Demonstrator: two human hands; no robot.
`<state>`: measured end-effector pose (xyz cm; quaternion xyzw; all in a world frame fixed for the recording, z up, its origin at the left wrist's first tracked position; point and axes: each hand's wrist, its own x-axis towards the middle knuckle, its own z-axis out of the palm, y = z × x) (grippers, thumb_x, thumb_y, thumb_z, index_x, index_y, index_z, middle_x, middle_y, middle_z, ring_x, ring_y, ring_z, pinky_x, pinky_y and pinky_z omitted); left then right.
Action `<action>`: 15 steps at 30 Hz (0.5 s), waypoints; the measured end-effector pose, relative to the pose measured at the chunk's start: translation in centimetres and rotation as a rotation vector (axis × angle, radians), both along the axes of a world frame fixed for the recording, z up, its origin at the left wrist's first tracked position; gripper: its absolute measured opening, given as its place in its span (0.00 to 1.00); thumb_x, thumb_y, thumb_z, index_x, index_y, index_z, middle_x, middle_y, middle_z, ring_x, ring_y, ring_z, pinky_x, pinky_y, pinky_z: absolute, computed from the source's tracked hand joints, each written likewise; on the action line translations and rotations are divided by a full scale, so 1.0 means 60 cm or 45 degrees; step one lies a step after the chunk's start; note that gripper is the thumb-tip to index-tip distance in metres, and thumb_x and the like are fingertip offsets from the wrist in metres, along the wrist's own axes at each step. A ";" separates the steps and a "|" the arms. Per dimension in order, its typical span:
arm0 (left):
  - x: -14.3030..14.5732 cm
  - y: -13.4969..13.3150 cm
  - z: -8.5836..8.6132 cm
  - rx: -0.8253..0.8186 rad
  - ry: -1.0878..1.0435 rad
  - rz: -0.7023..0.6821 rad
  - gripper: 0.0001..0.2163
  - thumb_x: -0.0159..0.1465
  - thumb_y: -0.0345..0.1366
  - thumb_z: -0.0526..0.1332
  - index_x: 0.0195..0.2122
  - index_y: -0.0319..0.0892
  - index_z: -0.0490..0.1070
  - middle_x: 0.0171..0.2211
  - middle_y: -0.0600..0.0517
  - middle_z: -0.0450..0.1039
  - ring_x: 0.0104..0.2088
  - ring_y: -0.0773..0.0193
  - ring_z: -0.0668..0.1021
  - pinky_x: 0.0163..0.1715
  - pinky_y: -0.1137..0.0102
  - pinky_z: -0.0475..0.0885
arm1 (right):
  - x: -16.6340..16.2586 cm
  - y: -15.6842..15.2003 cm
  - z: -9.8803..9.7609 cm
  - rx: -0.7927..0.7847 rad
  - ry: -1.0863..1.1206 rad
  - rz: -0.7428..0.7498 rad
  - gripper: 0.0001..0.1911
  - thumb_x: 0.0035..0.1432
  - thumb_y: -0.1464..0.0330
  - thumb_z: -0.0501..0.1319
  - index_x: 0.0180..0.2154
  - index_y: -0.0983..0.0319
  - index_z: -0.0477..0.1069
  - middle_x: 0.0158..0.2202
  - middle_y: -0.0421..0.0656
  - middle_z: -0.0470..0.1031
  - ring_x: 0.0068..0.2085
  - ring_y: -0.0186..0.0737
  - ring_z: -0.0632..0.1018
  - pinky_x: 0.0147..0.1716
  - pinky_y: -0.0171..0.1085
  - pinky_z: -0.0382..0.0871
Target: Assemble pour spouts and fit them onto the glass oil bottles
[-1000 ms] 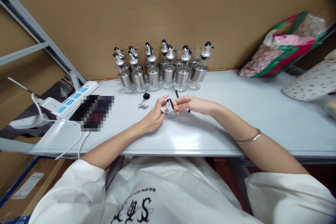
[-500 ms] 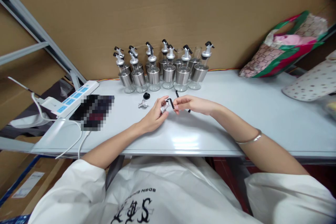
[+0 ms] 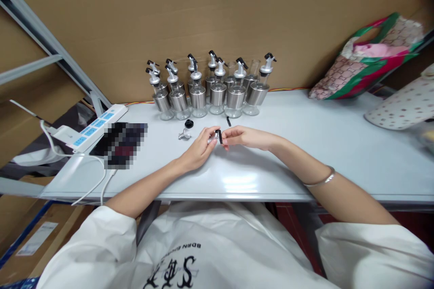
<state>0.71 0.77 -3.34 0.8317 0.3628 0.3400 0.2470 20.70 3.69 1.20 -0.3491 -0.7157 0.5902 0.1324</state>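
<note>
Over the middle of the table, my left hand (image 3: 200,148) is closed on a silver pour spout (image 3: 217,137), most of it hidden by the fingers. My right hand (image 3: 240,137) pinches a black lever (image 3: 220,136) that lies against the spout's tip. Left of my hands, a loose silver spout (image 3: 185,134) lies on its side, with a black stopper (image 3: 189,123) just behind it. Another black lever (image 3: 228,121) rests on the table beyond my right fingers.
Several glass bottles with steel sleeves (image 3: 217,95) stand in rows at the back, most topped with spouts. A power strip (image 3: 98,126) and a blurred-out device (image 3: 125,144) are at left. A patterned bag (image 3: 359,67) and a dotted white item (image 3: 400,104) are at right.
My right hand has moved slightly left, bringing the black lever from beside the spout onto its tip. The left hand has stayed nearly still.
</note>
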 end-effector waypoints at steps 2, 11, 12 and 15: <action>0.000 0.000 0.001 -0.002 0.004 0.007 0.17 0.69 0.38 0.46 0.57 0.39 0.57 0.48 0.43 0.66 0.47 0.60 0.70 0.52 0.64 0.66 | -0.001 0.000 -0.002 -0.008 0.010 -0.002 0.12 0.49 0.59 0.63 0.25 0.62 0.68 0.26 0.39 0.71 0.34 0.38 0.70 0.42 0.39 0.59; 0.000 -0.001 0.005 -0.049 -0.018 0.036 0.16 0.69 0.38 0.47 0.55 0.39 0.59 0.50 0.44 0.68 0.49 0.61 0.72 0.52 0.65 0.66 | -0.003 -0.003 0.000 0.032 0.039 -0.033 0.13 0.50 0.58 0.63 0.27 0.62 0.71 0.27 0.40 0.72 0.34 0.37 0.70 0.42 0.39 0.60; 0.000 -0.002 0.006 -0.057 -0.021 0.031 0.16 0.69 0.38 0.47 0.55 0.39 0.60 0.49 0.44 0.69 0.48 0.61 0.72 0.51 0.66 0.67 | -0.003 -0.003 0.000 0.042 0.050 -0.048 0.14 0.50 0.57 0.63 0.27 0.62 0.71 0.27 0.39 0.72 0.34 0.37 0.70 0.42 0.39 0.61; 0.000 -0.005 0.011 -0.071 -0.023 -0.001 0.15 0.69 0.38 0.47 0.54 0.39 0.61 0.46 0.45 0.71 0.46 0.61 0.73 0.49 0.67 0.67 | -0.003 -0.003 0.000 0.048 0.086 -0.090 0.14 0.48 0.57 0.64 0.27 0.63 0.71 0.27 0.39 0.71 0.33 0.36 0.69 0.41 0.38 0.61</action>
